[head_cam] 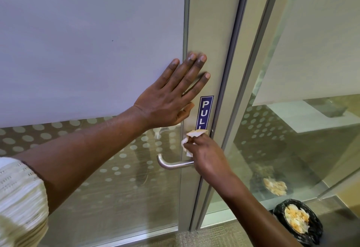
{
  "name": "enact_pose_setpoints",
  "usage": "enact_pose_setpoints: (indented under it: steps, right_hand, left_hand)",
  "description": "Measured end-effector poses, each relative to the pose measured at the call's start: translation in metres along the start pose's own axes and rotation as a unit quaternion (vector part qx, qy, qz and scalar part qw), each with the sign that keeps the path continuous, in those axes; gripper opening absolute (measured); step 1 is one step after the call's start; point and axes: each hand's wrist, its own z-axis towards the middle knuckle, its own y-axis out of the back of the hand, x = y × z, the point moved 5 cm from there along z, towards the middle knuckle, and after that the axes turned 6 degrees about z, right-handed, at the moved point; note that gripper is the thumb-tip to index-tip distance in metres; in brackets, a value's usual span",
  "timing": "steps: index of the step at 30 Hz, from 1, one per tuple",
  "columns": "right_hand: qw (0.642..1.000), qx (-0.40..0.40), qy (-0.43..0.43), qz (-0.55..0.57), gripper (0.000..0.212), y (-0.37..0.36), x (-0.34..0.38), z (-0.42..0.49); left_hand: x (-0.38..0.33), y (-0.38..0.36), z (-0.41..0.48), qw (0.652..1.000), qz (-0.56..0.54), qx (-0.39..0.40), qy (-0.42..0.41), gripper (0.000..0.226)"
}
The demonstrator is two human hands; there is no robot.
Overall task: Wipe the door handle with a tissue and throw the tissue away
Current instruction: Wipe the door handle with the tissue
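Observation:
A brushed-metal lever door handle [171,164] sticks out from the metal door frame [212,32] of a frosted glass door. My right hand [208,157] covers the handle's base and is shut on a crumpled white tissue [190,139], which pokes out above my fingers just under a blue "PULL" sticker [205,112]. My left hand [175,95] lies flat with fingers spread against the door, above the handle, across the glass edge and the frame.
A bin lined with a black bag [301,225] stands on the carpet at the lower right, holding crumpled tissues. A fixed glass panel [292,130] to the right of the door reflects the bin. Dotted frosting runs across the lower glass.

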Motion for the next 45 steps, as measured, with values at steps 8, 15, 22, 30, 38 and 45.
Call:
enact_pose_setpoints:
  steps: [8,15,22,30,38,45]
  right_hand:
    - [0.976,-0.019,-0.203,0.077,0.023,0.010,-0.024,-0.015]
    - [0.990,-0.002,-0.142,-0.003,0.007,0.032,-0.015,-0.005]
    - [0.976,-0.018,-0.188,0.111,0.012,0.017,-0.017,-0.002]
    - [0.958,0.012,-0.262,0.120,0.010,0.007,-0.022,-0.012]
    - [0.702,-0.108,-0.489,0.506,0.009,-0.021,-0.029,-0.061]
    - [0.434,-0.201,-0.560,0.677,0.018,-0.038,-0.029,-0.046]
  left_hand:
    - [0.000,0.000,0.001,1.000,-0.007,-0.001,0.001,0.074]
    - [0.000,0.000,0.001,1.000,-0.009,-0.003,-0.001,0.074]
    - [0.000,0.000,0.001,1.000,-0.007,-0.005,-0.001,0.073]
    - [0.000,-0.001,0.001,1.000,-0.002,-0.002,-0.003,0.071]
    - [0.000,-0.002,0.000,1.000,-0.009,-0.002,0.000,0.073]
    - [0.000,-0.003,0.001,1.000,-0.017,-0.003,0.000,0.073]
